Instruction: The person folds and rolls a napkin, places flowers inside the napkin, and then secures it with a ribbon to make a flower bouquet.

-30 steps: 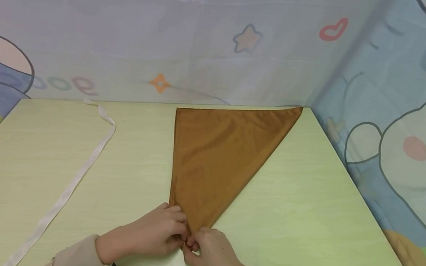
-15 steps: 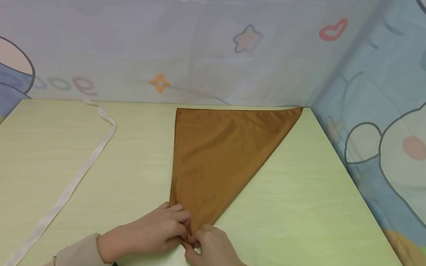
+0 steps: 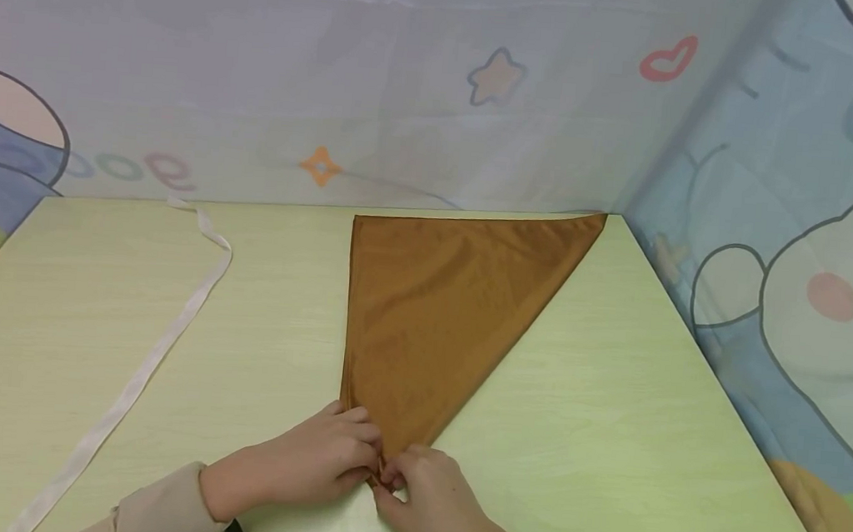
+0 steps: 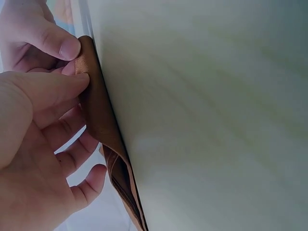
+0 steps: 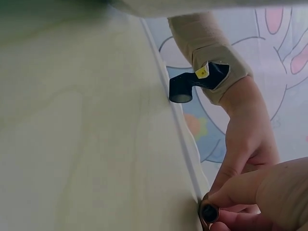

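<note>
While its narrow near tip is mostly hidden by fingers, one folded brown cloth (image 3: 437, 317) lies on the table (image 3: 623, 448), roughly triangular, its broad side along the far edge and one point reaching the far right corner. Its tip points toward the near edge, which the head view cuts off; its longest side slants from there up to that far right corner. Two hands meet at the tip: the left hand (image 3: 321, 458) pinches the cloth between thumb and forefinger, its other fingers loosely bent, and the right hand (image 3: 441, 505) pinches beside it, its remaining fingers hard to make out. In the right wrist view the pinched end shows a dark, round hollow; the number of layers cannot be told. One white ribbon (image 3: 151, 361) runs from the far edge down the table's left part, cut off below. One black device (image 5: 181, 90) sits at the left sleeve (image 3: 167, 506).
</note>
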Motion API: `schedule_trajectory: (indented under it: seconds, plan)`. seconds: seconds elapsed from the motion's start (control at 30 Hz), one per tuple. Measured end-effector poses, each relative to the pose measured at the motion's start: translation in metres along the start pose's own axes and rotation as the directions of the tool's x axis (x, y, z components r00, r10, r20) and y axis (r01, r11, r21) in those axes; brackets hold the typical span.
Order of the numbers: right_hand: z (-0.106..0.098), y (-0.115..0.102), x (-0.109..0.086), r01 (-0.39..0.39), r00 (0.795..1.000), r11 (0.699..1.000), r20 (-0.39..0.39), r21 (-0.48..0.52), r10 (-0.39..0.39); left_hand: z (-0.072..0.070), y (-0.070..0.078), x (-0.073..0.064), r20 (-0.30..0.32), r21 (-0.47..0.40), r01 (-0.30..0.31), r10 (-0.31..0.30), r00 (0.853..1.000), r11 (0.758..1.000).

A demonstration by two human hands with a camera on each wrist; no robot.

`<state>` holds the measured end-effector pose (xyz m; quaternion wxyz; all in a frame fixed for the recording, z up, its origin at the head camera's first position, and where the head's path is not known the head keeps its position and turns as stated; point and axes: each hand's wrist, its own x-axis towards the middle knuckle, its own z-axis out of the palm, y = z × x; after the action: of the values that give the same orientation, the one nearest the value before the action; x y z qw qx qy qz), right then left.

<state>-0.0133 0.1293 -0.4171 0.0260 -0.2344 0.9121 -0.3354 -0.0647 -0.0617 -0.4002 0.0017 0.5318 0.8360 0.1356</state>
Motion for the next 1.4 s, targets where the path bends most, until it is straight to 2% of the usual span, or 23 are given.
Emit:
schedule_trajectory:
  seconds: [0.13,0.43,0.57,1.0,1.27,1.4]
  plan:
    - [-0.0005,0.0004,0.0008,-0.007,1.0,1.0,0.0,0.018,0.007,0.0025,-0.0007,0.0016,-0.032,0.018,0.002,-0.002,0.999,1.0]
    - [-0.0013,0.0012,0.0028,-0.019,1.0,1.0,-0.009,0.022,0.019,0.0028,-0.0004,0.0026,-0.016,0.013,0.074,-0.073,0.997,0.997]
    - [-0.001,0.0022,0.0035,-0.027,0.999,0.999,-0.017,0.035,0.028,0.0022,-0.0007,0.0031,-0.029,0.014,0.068,-0.068,0.997,0.998]
    - [-0.0029,0.0079,0.0034,0.032,0.995,0.997,-0.092,-0.074,-0.039,0.0012,-0.0031,0.003,-0.047,0.1,0.01,-0.005,0.999,0.995]
    - [-0.0028,0.0078,0.0043,-0.046,0.998,0.998,-0.048,-0.034,0.045,0.0022,-0.0035,0.005,-0.09,0.117,0.003,0.007,0.996,0.993]
    - [-0.003,0.0072,0.0048,-0.056,0.997,0.998,-0.046,-0.043,0.054,0.0023,-0.0037,0.0055,-0.075,0.111,0.01,-0.002,0.997,0.994]
